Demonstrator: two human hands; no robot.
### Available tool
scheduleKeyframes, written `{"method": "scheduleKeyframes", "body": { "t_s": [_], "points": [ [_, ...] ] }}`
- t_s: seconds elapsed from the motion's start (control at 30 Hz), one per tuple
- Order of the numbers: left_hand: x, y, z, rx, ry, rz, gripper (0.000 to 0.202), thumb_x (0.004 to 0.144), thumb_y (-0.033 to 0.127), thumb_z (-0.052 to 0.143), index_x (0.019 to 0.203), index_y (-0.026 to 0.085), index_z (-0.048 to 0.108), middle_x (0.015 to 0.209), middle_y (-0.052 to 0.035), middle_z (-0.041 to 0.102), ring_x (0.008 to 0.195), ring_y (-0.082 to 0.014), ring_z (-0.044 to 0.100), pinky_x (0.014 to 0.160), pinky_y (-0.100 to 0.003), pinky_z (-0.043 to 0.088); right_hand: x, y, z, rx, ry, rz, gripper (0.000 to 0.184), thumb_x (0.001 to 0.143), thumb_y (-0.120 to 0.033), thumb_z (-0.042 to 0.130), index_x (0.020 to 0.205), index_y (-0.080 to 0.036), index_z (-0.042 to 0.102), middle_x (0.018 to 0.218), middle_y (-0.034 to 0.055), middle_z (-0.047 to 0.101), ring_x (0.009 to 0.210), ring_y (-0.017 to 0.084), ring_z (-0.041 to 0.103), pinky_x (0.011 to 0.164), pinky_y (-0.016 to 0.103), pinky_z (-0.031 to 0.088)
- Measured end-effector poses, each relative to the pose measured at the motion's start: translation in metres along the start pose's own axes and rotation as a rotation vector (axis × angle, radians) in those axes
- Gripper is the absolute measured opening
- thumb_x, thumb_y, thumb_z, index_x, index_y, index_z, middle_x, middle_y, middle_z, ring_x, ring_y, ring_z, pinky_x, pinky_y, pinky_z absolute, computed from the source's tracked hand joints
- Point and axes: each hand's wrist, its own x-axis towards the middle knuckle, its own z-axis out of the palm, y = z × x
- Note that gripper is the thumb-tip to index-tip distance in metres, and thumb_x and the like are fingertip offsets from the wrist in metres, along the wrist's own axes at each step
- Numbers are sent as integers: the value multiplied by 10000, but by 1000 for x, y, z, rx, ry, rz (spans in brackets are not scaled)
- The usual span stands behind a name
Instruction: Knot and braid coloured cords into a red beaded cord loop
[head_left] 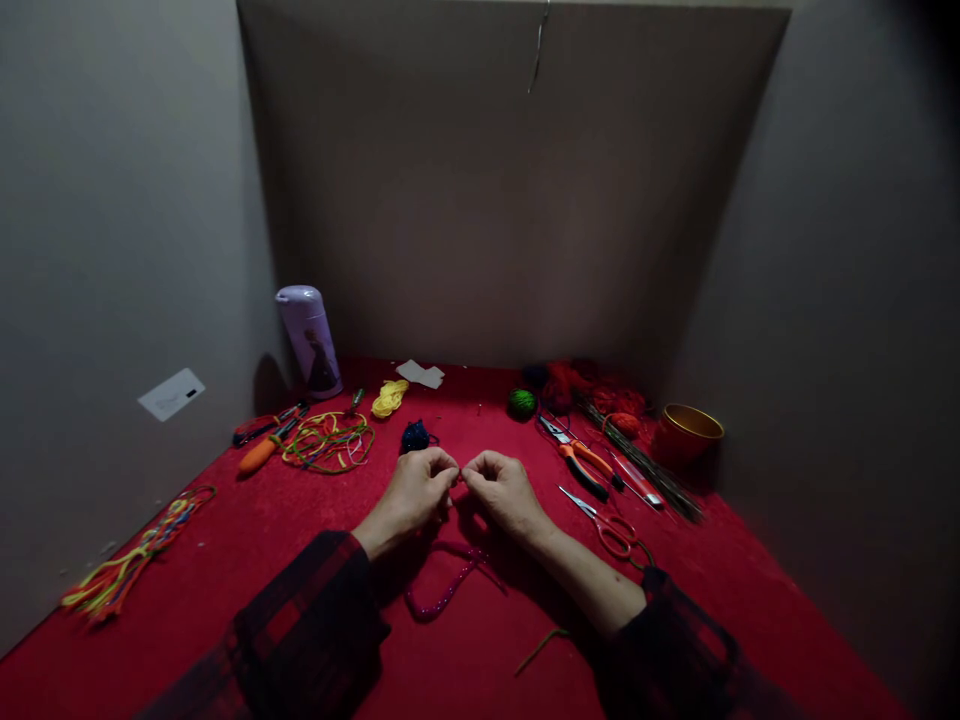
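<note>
My left hand (417, 490) and my right hand (501, 487) meet over the middle of the red cloth (225, 560), fingers curled in a pinch, fingertips almost touching. Between them they hold a thin pink-purple cord (448, 590) that hangs down and loops on the cloth below my wrists. A dark blue ball of yarn (415, 436) lies just beyond my left hand. What exactly sits between the fingertips is too small to make out.
Left: a tangle of coloured cords (328, 441), an orange-handled tool (259, 455), a cord bundle (135, 555), a lilac flask (310, 340), yellow yarn (389, 397). Right: green yarn ball (522, 403), pliers (581, 459), red scissors (611, 525), sticks (645, 462), yellow bowl (688, 428). Cardboard walls enclose the table.
</note>
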Motion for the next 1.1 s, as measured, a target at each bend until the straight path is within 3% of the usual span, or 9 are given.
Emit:
{"method": "scheduleKeyframes", "body": {
  "t_s": [0.2,0.4,0.63,0.93,1.1],
  "points": [
    [0,-1,-1,203,105,201,114,728,181,521,651,151,599,590,-15,622,503,-117,554,486,-210,386,1,-1,1,21,15,7,141,685,-258,549,593,-152,563,523,-21,498,504,100,422,486,215,318],
    [-2,-5,-3,428,110,384,198,758,102,484,788,151,673,766,-50,684,697,-147,600,654,-247,418,4,3,0,218,-26,73,195,684,-320,565,602,-144,572,535,-16,496,490,91,399,456,209,300],
    [-7,-2,-8,588,99,535,191,791,91,499,812,149,680,802,-50,650,710,-143,579,628,-241,396,1,-5,-5,414,-137,216,221,690,-324,585,575,-144,531,463,-45,424,403,59,319,391,203,212],
    [-5,-4,-9,466,117,605,314,771,24,454,837,187,714,807,-33,654,707,-123,572,628,-235,411,5,-2,-14,680,-301,322,181,675,-280,650,638,-135,549,481,-60,395,386,34,250,388,198,123],
    [1,-6,-9,151,136,541,366,665,-22,420,736,167,725,747,-39,652,668,-119,572,610,-233,439,4,-2,-15,772,-372,336,166,672,-247,654,631,-140,532,489,-67,374,406,36,236,401,205,131]
  ]
}}
